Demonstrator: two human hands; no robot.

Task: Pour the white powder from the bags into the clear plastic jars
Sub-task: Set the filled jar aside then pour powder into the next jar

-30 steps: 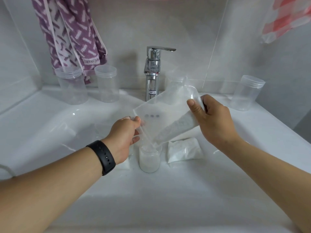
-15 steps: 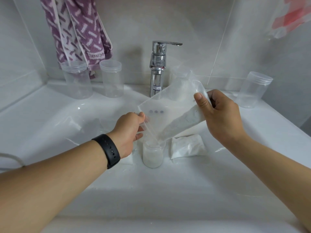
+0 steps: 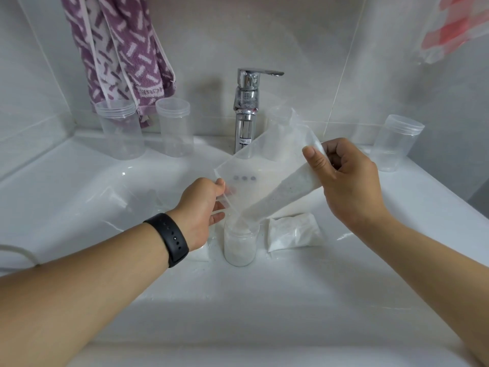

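Near front edge of the sink (image 3: pixel 79 181), both hands pinch the bag (image 3: pixel 267 168), left hand (image 3: pixel 203 207) at its mouth, right hand (image 3: pixel 349 181) lifting the bottom, jar (image 3: pixel 240 246) approx half full; 1 full bag (image 3: pixel 293 231) & 3 empty jars (image 3: pixel 173 128) left.

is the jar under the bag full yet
Not full. White powder fills most of the jar, with clear wall left under its rim, where the tilted bag meets it.

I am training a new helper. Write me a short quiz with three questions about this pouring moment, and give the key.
1. True or false: both hands hold the tilted bag.
2. The powder falls into which jar? A) the small jar under the bag B) a tall jar beside the faucet
3. What lies just right of the small jar?

Key: 1 true: left hand, right hand. 2 A. 3 A sealed bag of powder.
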